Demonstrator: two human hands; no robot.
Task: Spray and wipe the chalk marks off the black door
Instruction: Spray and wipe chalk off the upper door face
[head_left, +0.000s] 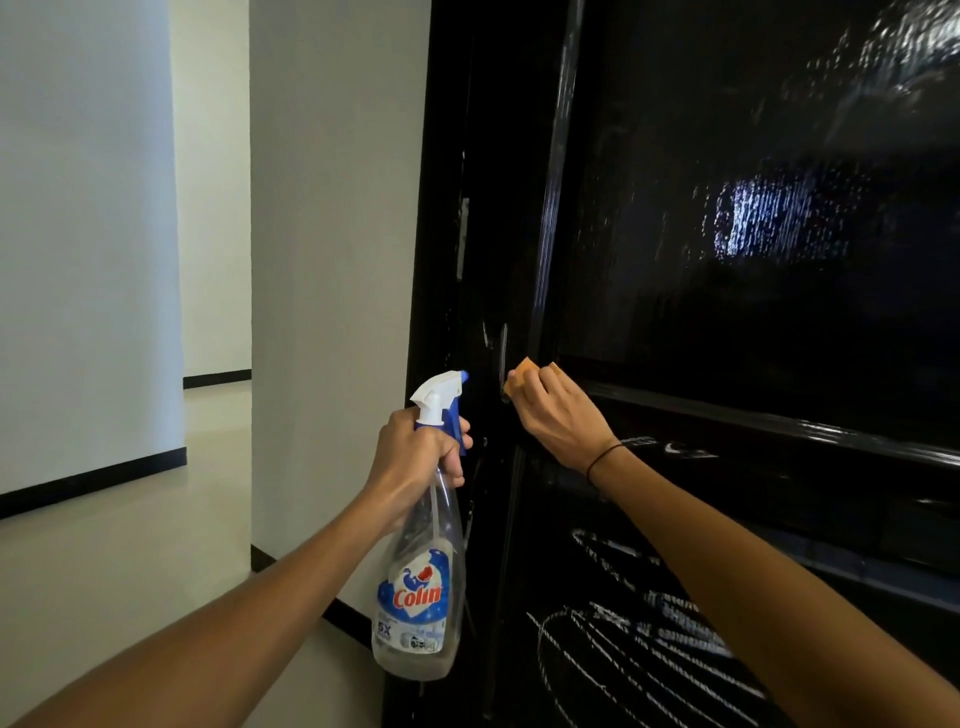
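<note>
Both arms reach forward toward the black door (727, 260). The left hand (415, 457) is curled tight beside it. The right hand (558, 410) presses against it, fingers bent.

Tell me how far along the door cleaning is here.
Done: the upper panel looks wet and mark-free. In hand: the right hand presses an orange sponge on the door's edge; the left hand holds the spray bottle. Left: chalk marks cover the lower panel.

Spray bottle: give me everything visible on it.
The spray bottle is clear plastic with a white and blue trigger head, nozzle aimed at the black door. A blue label reads "Colin". It is upright, tilted slightly, nearly empty with a little liquid at the bottom. The left hand grips its neck, fingers on the trigger.
</note>
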